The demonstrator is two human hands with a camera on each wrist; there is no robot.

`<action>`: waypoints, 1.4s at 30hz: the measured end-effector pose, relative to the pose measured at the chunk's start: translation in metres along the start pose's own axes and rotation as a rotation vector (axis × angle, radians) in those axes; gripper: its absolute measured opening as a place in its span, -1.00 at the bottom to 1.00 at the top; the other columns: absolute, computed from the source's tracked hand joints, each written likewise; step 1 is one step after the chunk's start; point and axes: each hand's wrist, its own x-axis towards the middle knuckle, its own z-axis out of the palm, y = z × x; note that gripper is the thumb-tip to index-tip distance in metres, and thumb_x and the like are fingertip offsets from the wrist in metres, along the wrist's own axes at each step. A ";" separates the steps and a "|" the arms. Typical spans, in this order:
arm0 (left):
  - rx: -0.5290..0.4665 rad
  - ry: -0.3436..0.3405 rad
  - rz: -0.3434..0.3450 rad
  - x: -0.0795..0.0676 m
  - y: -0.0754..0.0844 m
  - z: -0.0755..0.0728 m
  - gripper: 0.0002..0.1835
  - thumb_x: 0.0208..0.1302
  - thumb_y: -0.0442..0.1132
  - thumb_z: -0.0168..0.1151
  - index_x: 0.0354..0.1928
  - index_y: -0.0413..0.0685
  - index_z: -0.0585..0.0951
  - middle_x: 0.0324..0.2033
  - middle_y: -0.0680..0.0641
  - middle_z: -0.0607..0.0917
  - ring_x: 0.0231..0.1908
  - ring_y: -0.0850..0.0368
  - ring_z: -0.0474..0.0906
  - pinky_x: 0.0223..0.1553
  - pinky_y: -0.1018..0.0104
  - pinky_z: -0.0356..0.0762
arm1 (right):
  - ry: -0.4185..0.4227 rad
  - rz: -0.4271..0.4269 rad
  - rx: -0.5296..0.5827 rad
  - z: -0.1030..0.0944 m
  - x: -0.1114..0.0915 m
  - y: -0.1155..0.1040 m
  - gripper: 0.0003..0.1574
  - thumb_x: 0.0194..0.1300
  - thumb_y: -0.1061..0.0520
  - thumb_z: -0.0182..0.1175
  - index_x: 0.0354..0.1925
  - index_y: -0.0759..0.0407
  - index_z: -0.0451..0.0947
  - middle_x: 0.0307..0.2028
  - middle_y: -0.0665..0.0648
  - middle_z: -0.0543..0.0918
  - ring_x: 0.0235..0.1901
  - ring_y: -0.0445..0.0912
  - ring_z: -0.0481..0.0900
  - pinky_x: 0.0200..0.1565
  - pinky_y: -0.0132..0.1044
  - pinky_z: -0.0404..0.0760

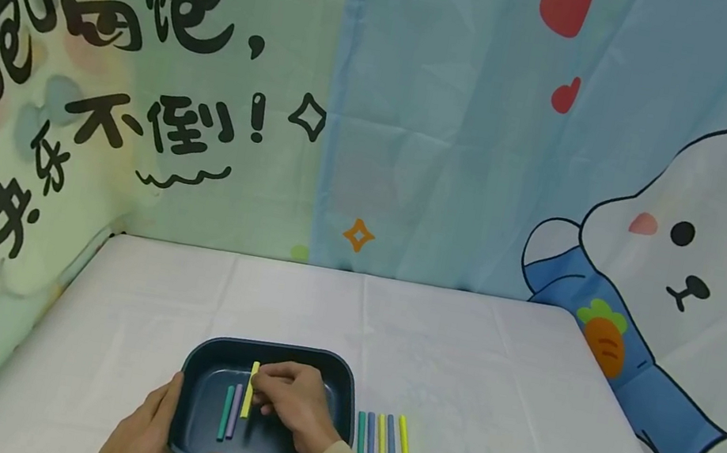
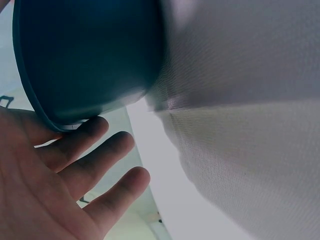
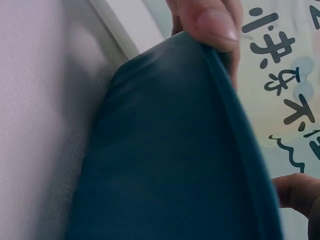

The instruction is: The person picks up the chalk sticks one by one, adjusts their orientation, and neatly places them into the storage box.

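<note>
right hand (image 1: 294,401) pinching yellow stick (image 1: 246,404), partly covered

The head view is softly and evenly lit, fine detail being slightly smeared. In the left wrist view, the tray (image 2: 95,55) is shaded at upper left and a pale strip (image 2: 175,190) at bottom centre is washed out. In the right wrist view, the cloth (image 3: 30,100) at upper left is softly shadowed, and the tray's rim (image 3: 251,160) is blurred at lower right.
</note>
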 end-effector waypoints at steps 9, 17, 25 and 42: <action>0.004 -0.012 -0.010 0.001 0.000 0.000 0.49 -0.13 0.65 0.28 0.58 -0.29 -0.01 0.37 -0.41 0.35 0.17 -0.32 0.50 0.07 -0.21 0.55 | -0.008 0.016 -0.101 0.006 0.002 0.002 -0.77 0.19 0.28 0.33 -0.15 0.34 0.69 -0.50 0.08 0.71 -0.59 -0.20 0.58 -0.48 -0.34 0.62; 0.004 0.022 0.024 0.003 0.002 0.000 0.45 -0.10 0.63 0.28 0.59 -0.25 0.00 0.35 -0.40 0.38 0.16 -0.30 0.52 0.04 -0.17 0.57 | 0.013 0.026 -0.142 0.010 0.005 0.002 -0.86 0.11 0.36 0.32 -0.28 0.35 0.68 -0.56 0.10 0.68 -0.61 -0.21 0.60 -0.55 -0.41 0.58; 0.000 0.015 0.017 0.002 0.000 -0.001 0.47 -0.13 0.62 0.31 0.57 -0.32 0.02 0.35 -0.41 0.38 0.16 -0.29 0.51 0.05 -0.16 0.57 | 0.029 0.051 -0.261 0.014 0.007 0.006 -0.93 0.12 0.35 0.35 -0.34 0.30 0.68 -0.60 0.08 0.67 -0.65 -0.22 0.58 -0.59 -0.43 0.55; -0.001 0.010 -0.003 0.000 -0.001 0.001 0.51 -0.18 0.64 0.32 0.56 -0.36 0.03 0.37 -0.42 0.36 0.18 -0.30 0.51 0.09 -0.18 0.56 | 0.040 0.060 -0.335 0.018 0.008 0.010 -0.91 0.07 0.39 0.37 -0.42 0.26 0.68 -0.64 0.04 0.64 -0.70 -0.25 0.55 -0.63 -0.46 0.51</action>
